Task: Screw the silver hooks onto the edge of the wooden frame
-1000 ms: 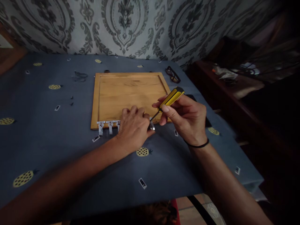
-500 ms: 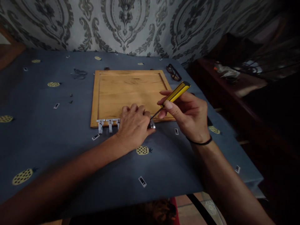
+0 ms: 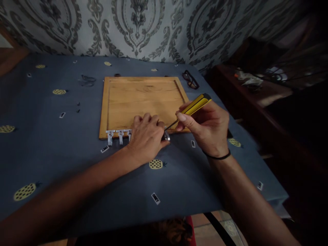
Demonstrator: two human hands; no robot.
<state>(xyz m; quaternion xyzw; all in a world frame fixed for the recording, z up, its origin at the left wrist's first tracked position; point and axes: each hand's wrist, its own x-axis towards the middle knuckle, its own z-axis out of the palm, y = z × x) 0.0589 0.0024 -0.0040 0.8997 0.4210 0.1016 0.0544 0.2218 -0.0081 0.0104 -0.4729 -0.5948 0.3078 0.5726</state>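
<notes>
A framed wooden board (image 3: 143, 99) lies flat on the table. Along its near edge sit several silver metal hooks (image 3: 121, 136), partly covered by my left hand (image 3: 147, 138). That hand is curled over the edge, with its thumb beside the rightmost metal hook (image 3: 167, 136), and steadies it against the board. My right hand (image 3: 210, 128) grips a yellow and black screwdriver (image 3: 194, 106) between thumb and fingers. The screwdriver slants down to the left, its shaft reaching this hook next to my left fingers. Exactly where its tip sits is hidden.
Dark-framed glasses (image 3: 190, 79) rest right of the board's far corner. Two small dark pieces (image 3: 78, 107) lie to its left. A blue cloth (image 3: 77, 164) with pineapple prints covers the table, which meets a patterned curtain (image 3: 138, 27) behind. Cluttered dark furniture (image 3: 251, 92) stands at right.
My right hand and the screwdriver have shifted slightly right and down, and the handle has turned a little. My left hand stays in place on the hook and board.
</notes>
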